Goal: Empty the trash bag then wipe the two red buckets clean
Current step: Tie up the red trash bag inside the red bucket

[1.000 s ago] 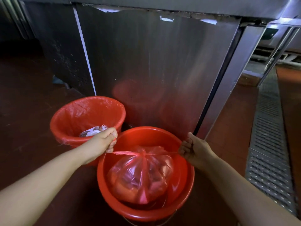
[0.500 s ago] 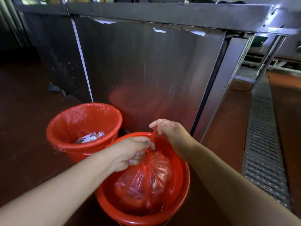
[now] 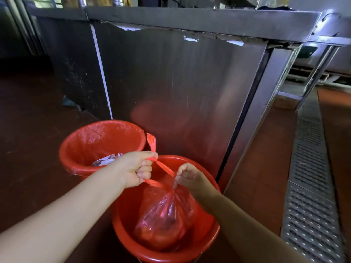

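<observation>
Two red buckets stand on the floor against a steel cabinet. The near bucket (image 3: 207,236) holds a full red trash bag (image 3: 163,219) with its neck gathered. My left hand (image 3: 135,168) is fisted around the bag's twisted red ends, one end sticking up above the fist. My right hand (image 3: 187,177) pinches the bag's neck just right of the left hand. The far bucket (image 3: 76,162), to the left, is lined with a red bag and has some light-coloured rubbish at the bottom.
A stainless steel cabinet (image 3: 190,88) rises directly behind the buckets. A metal drain grate (image 3: 311,177) runs along the floor on the right. Dark red floor (image 3: 28,120) stretches to the left.
A second ago my hands pulled the bag's ends apart sideways. They came together over the bag, and now the left hand draws the ends up-left while the right pinches the neck.
</observation>
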